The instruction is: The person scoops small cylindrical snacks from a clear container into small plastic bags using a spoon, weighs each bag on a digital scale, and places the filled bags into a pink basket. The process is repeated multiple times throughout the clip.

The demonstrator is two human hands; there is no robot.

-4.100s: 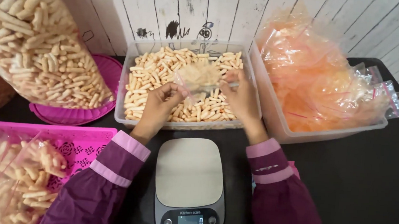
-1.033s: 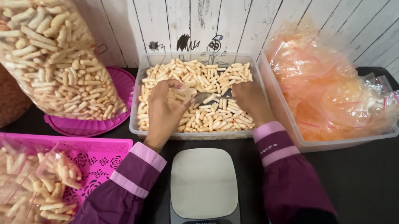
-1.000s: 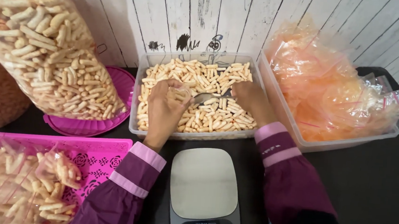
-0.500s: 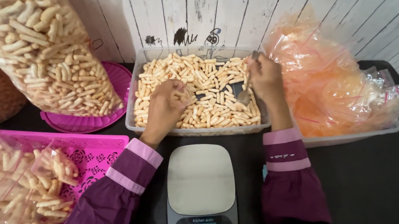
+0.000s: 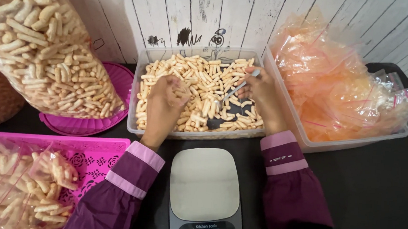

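Over the clear tub (image 5: 138, 95) of pale puffed snack sticks (image 5: 201, 88), both hands work down among the sticks: the left hand (image 5: 164, 102) is curled closed over a small clutch of them, and the right hand (image 5: 258, 92) grips a metal scoop (image 5: 234, 90), its blade dipped into the heap. One digital scale (image 5: 204, 191) sits on the dark desk (image 5: 380, 189) just in front, pan bare, probably for quick weighing. One tub of orange plastic bags (image 5: 340, 85) stands right; one big sack of sticks (image 5: 36, 45) and one pink basket (image 5: 90, 161) of filled bags stand left.
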